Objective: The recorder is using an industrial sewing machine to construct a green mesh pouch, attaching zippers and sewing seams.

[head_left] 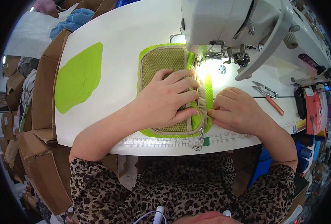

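A lime-green pouch piece with an olive mesh panel and beige binding lies flat on the white sewing table. My left hand rests on it with fingers spread, pressing the mesh and the zipper side. At the pouch's right green edge, my right hand has its fingers curled and pinched on the fabric edge. The lit needle area of the sewing machine is just beyond the pouch's upper right side. A zipper pull with a cord hangs at the near corner, over the ruler strip.
Stacked lime-green fabric pieces lie on the left of the table. Thread snips and an orange-handled tool lie to the right, near a black case and a red pouch. Cardboard boxes stand along the left edge.
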`<state>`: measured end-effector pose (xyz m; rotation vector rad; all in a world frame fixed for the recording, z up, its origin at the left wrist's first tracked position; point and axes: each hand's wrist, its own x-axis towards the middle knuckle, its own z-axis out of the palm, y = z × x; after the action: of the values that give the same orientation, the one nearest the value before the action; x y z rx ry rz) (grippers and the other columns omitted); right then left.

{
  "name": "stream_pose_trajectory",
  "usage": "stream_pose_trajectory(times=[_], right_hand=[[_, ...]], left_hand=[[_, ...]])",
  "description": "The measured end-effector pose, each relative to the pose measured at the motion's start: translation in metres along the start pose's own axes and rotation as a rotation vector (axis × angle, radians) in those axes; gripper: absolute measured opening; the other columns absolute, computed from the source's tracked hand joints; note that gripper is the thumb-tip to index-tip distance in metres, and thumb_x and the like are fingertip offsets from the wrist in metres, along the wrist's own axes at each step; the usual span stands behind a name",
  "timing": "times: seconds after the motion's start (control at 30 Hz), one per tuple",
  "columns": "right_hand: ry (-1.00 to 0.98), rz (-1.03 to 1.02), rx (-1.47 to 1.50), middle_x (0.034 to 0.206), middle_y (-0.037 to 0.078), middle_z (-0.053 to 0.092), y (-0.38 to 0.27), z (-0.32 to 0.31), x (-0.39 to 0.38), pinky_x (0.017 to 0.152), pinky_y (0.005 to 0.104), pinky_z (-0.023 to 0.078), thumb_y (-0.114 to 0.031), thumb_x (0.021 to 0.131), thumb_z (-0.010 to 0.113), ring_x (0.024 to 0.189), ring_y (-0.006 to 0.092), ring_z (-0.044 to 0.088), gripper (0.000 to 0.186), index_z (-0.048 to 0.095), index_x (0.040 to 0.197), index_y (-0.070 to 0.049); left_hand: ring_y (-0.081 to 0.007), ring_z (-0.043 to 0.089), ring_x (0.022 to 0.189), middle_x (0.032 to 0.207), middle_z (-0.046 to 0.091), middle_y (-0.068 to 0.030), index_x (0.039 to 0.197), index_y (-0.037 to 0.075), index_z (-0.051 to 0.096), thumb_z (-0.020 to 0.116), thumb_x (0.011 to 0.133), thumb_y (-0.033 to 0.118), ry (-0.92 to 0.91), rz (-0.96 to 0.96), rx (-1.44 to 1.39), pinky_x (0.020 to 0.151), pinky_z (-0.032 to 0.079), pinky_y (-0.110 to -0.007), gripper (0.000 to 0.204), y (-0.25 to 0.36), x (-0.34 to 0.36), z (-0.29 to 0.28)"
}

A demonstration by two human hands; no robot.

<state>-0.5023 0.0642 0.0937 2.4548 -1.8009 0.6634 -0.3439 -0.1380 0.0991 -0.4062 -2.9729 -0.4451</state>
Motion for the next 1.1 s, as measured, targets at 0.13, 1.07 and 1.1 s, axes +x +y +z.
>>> stream_pose_trajectory(times=[0.13,1.07,1.1], right_hand=[[-0.037,0.008,0.052,0.084,0.001,0.053,0.004,-0.002,-0.001,0.072,0.0321,0.049,-0.018,0.067,0.077,0.081,0.0181,0.057,0.022,0.058,0.075,-0.010],[0.092,-0.071,-0.119,0.097,0.006,0.062,0.004,0.013,-0.005,0.101,0.0433,0.048,-0.010,0.079,0.061,0.100,0.0212,0.064,0.010,0.062,0.087,-0.004],[0.083,-0.072,-0.123,0.096,0.006,0.062,0.005,0.012,-0.006,0.102,0.0433,0.047,-0.010,0.078,0.061,0.099,0.0211,0.064,0.010,0.062,0.086,-0.005]], left_hand=[[-0.0277,0.042,0.135,0.131,0.054,-0.0049,0.120,0.016,0.061,0.063,0.089,0.036,-0.008,0.001,0.018,0.107,0.034,-0.053,0.037,0.002,0.002,-0.001],[-0.0330,0.045,0.130,0.122,0.058,-0.0085,0.107,0.009,0.063,0.068,0.082,0.045,0.108,0.018,0.044,0.101,0.040,-0.047,0.043,0.000,0.012,0.002],[-0.0329,0.045,0.130,0.122,0.058,-0.0084,0.106,0.009,0.063,0.068,0.082,0.045,0.113,0.015,0.046,0.101,0.041,-0.047,0.043,0.000,0.013,0.003]])
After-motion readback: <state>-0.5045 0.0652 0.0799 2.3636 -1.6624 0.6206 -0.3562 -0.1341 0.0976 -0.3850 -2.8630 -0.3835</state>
